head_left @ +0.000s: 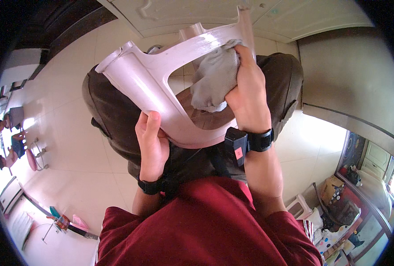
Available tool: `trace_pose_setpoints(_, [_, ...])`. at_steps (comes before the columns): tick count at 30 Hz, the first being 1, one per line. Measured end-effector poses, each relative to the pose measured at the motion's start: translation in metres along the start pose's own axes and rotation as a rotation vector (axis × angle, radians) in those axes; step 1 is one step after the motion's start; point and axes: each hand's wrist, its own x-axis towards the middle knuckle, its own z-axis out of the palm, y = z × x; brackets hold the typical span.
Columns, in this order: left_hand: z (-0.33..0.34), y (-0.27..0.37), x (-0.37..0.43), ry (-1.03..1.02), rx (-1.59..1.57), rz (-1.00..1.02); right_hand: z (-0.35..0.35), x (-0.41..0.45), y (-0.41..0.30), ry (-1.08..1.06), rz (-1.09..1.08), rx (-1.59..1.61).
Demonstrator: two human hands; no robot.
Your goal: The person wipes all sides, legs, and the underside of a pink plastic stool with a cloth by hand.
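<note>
A white plastic frame with a large opening and tube-like legs, perhaps a small stool on its side (pixel 147 89), rests tilted over my lap. My left hand (pixel 153 143) grips its near left edge, thumb on the outer face. In my right hand (pixel 250 86) is a bunched grey cloth (pixel 215 78), held at the frame's right part, over the opening. The fingers of my right hand are mostly hidden behind the cloth and the frame.
Pale cabinet doors (pixel 170 13) stand beyond my knees, with a grey metallic panel (pixel 346 76) at the right. Tiled floor (pixel 70 133) lies around me. Boxes and cloths (pixel 336 206) are piled at the lower right. People sit far off at the left, near a round stool (pixel 31 159).
</note>
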Motion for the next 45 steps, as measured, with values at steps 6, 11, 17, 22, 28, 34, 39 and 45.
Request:
trace_pose_setpoints(6, [-0.002,-0.002,-0.001,0.038,-0.007,0.020,0.004,0.000,0.000,0.090,0.078,0.228])
trace_pose_setpoints(11, [0.001,-0.001,0.000,0.023,-0.039,0.007,0.006,-0.001,0.003,0.036,0.036,0.224])
trace_pose_setpoints(17, [-0.004,-0.006,0.006,-0.040,0.041,0.033,0.020,-0.034,0.017,0.001,0.009,-0.109])
trace_pose_setpoints(22, [-0.009,-0.006,0.008,-0.032,0.036,0.008,0.020,-0.042,0.020,-0.175,0.058,-0.246])
trace_pose_setpoints(28, [-0.003,-0.007,0.009,-0.029,0.081,0.008,-0.006,-0.004,-0.008,0.059,0.076,0.085])
trace_pose_setpoints(34, [-0.018,-0.008,0.009,-0.053,0.090,0.024,-0.004,-0.003,-0.010,-0.008,-0.038,0.133])
trace_pose_setpoints(39, [-0.007,-0.007,0.004,-0.017,0.000,0.007,0.004,-0.005,-0.016,0.172,-0.332,-0.082])
trace_pose_setpoints(45, [-0.001,-0.005,0.008,-0.036,-0.028,-0.001,0.030,-0.032,0.018,-0.024,-0.727,-0.755])
